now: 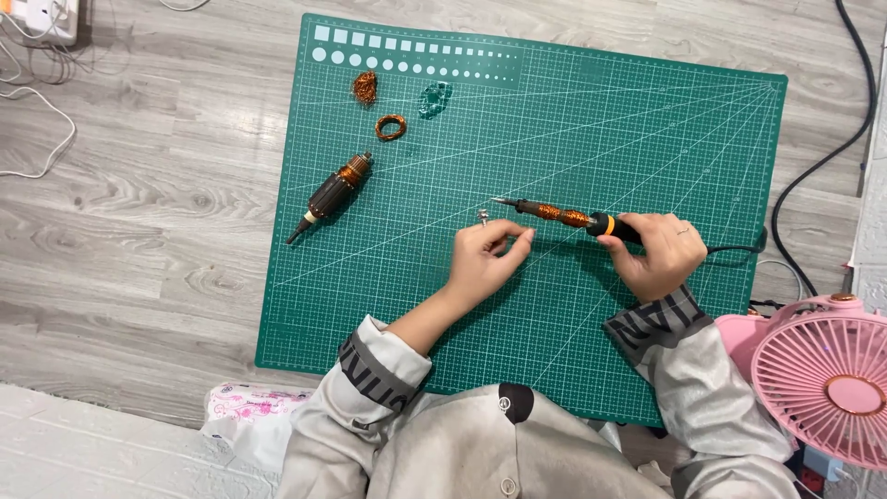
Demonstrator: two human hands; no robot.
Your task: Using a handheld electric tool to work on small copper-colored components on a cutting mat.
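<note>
My right hand [658, 251] grips the black handle of a soldering iron [554, 212], which lies low over the green cutting mat [610, 120] with its tip pointing left. My left hand [487, 251] rests on the mat with thumb and fingers pinched together; what is between them is too small to tell. A small metal piece [482, 218] sits on the mat just above that hand and left of the iron's tip.
A motor armature with copper winding [331, 196] lies at the mat's left. A copper wire coil [391, 127], a copper wire tangle [366, 88] and a green wire clump [435, 98] lie near the top. A pink fan [827, 379] stands at lower right. Cables run along the floor.
</note>
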